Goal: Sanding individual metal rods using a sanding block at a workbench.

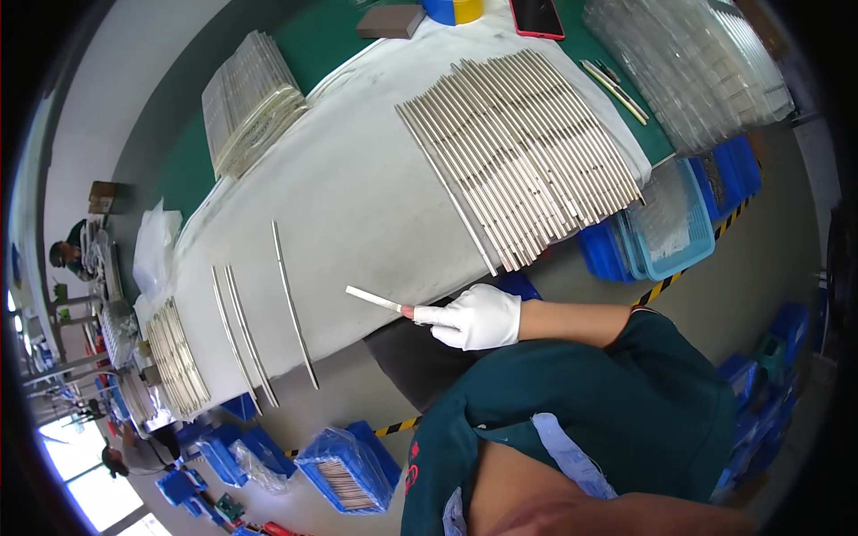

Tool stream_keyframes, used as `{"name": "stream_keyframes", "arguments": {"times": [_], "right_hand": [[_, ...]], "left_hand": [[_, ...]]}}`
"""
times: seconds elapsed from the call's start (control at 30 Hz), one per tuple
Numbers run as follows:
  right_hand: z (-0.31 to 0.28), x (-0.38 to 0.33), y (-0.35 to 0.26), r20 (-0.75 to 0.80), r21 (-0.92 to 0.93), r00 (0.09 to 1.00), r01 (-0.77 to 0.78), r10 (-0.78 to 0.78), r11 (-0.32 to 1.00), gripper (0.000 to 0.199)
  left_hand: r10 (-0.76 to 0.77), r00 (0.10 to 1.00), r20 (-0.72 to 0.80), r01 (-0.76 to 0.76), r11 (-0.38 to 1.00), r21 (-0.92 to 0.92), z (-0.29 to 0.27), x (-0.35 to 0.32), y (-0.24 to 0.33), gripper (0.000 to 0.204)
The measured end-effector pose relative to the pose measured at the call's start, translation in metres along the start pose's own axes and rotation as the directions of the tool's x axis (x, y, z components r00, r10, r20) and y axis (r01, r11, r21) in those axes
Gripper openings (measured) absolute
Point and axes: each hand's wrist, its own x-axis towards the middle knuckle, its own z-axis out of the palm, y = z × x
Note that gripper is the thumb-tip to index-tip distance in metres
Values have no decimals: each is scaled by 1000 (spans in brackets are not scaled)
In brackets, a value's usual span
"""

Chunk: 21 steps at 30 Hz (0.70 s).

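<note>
My right hand, in a white glove with a bare fingertip, pinches one end of a short, pale, flat strip over the near edge of the white-covered table. Left of it, one thin metal rod lies alone on the cover, and two more rods lie side by side farther left. Their near ends reach past the table edge. A broad row of silvery rods lies close together beyond my hand to the right. My left hand is not in view.
Clear plastic trays are stacked at the far left, more trays at the far right. A smaller rod bundle lies at the left end. A phone and brown block sit at the back. Blue bins stand on the floor.
</note>
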Motion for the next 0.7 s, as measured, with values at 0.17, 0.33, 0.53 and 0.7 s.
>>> {"name": "stream_keyframes", "arguments": {"times": [0.17, 0.33, 0.53, 0.7], "right_hand": [[1, 0, -3, 7, -9, 1000, -15, 15, 1000, 54], [2, -1, -2, -4, -2, 1000, 1, -1, 1000, 55], [2, -1, -3, 7, 9, 1000, 21, -21, 1000, 55], [0, -1, -5, 30, -3, 1000, 1, -1, 1000, 54]], "left_hand": [[21, 999, 38, -25, 996, 89, -19, 13, 1, 46], [41, 997, 69, -53, 983, 174, -37, 28, 6, 46], [46, 993, 111, -73, 963, 261, -48, 39, 10, 47], [38, 989, 143, -83, 941, 329, -57, 43, 11, 47]]}}
